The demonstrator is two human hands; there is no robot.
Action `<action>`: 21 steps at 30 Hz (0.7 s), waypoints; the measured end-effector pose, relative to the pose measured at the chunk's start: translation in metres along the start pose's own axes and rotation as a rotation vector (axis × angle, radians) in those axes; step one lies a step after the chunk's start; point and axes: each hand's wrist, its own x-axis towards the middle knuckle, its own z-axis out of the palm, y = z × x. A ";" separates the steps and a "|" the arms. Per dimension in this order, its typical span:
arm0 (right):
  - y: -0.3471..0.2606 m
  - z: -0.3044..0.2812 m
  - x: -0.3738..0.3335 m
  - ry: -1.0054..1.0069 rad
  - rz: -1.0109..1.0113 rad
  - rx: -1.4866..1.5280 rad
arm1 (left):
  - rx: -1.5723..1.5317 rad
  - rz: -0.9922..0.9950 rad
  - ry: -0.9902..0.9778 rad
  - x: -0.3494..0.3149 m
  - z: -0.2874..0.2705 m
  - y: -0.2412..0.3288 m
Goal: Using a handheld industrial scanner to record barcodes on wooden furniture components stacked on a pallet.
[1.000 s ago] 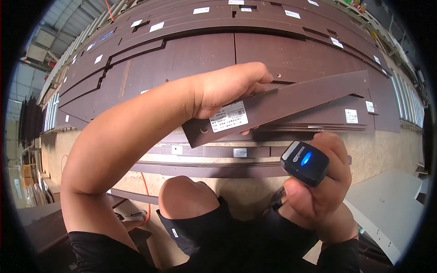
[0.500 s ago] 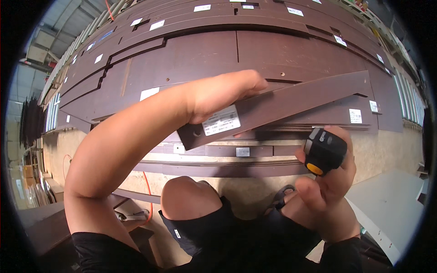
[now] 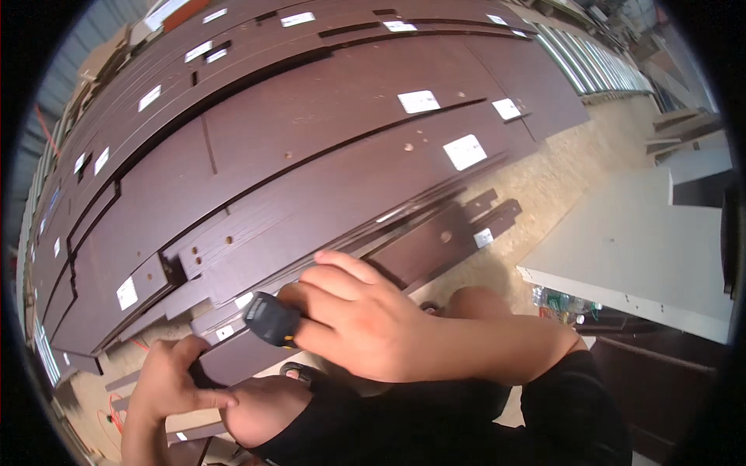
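Note:
Low at the left, my left hand (image 3: pixel 167 384) is closed around the end of a dark brown board (image 3: pixel 245 359), thumb toward me. The board slants up to the right and passes beneath my right hand (image 3: pixel 365 318). In that hand is a small black handheld scanner (image 3: pixel 270 318) with a yellow part, held just above the board near a small white label (image 3: pixel 224 333). My curled fingers partly cover the scanner. Beyond my right wrist shows a brown board piece with a round hole (image 3: pixel 423 242); whether it belongs to the same board I cannot tell.
Large brown panels (image 3: pixel 334 116) with white labels lie in wide layers ahead. At the right stands a pale grey panel (image 3: pixel 622 241), with plastic bottles (image 3: pixel 563 301) beneath its near edge. Metal rollers (image 3: pixel 594 66) run along the far right. My bent knees are close below the board.
My view has swung round. My left hand has come down to the lower left with the board, and the scanner in my right hand has moved left, over the board.

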 end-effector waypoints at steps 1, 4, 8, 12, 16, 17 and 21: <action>0.002 -0.001 0.000 -0.041 -0.014 0.014 | 0.036 0.034 0.047 -0.003 0.007 -0.005; 0.007 0.002 0.001 -0.026 0.020 -0.028 | 0.130 0.139 0.119 0.008 0.005 0.012; 0.023 -0.006 0.009 0.143 0.055 -0.118 | 0.254 0.104 0.177 0.020 0.003 0.026; 0.044 -0.014 0.014 0.154 0.086 -0.197 | 0.334 0.187 0.392 0.043 0.010 0.030; 0.064 -0.013 0.020 0.194 0.132 -0.217 | 0.400 0.233 0.457 0.067 0.012 0.034; 0.070 -0.010 0.020 0.204 0.111 -0.254 | 0.400 0.237 0.460 0.072 0.011 0.036; 0.077 -0.008 0.018 0.222 0.154 -0.245 | 0.353 0.232 0.445 0.085 0.010 0.034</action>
